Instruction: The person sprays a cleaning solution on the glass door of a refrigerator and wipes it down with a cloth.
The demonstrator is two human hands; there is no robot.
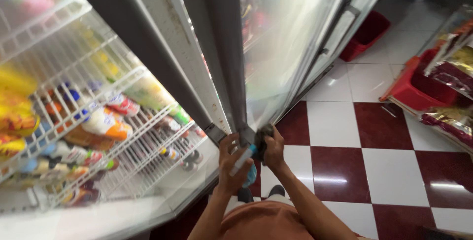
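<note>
I look down along an open glass cooler door (pixel 281 48) whose dark frame edge (pixel 226 57) runs toward me. My right hand (pixel 274 147) presses a dark cloth (pixel 261 136) against the bottom corner of that door. Beside it, my left hand (pixel 230 163) grips a blue and white spray bottle (pixel 246 163) just below the door's lower edge. The two hands almost touch.
To the left, the cooler's white wire shelves (pixel 98 102) hold several bottles and packs. The floor (pixel 374 166) is red and white checkered tile. Red baskets (pixel 367 33) (pixel 416 89) stand at the right, next to a rack of snack bags (pixel 453 72).
</note>
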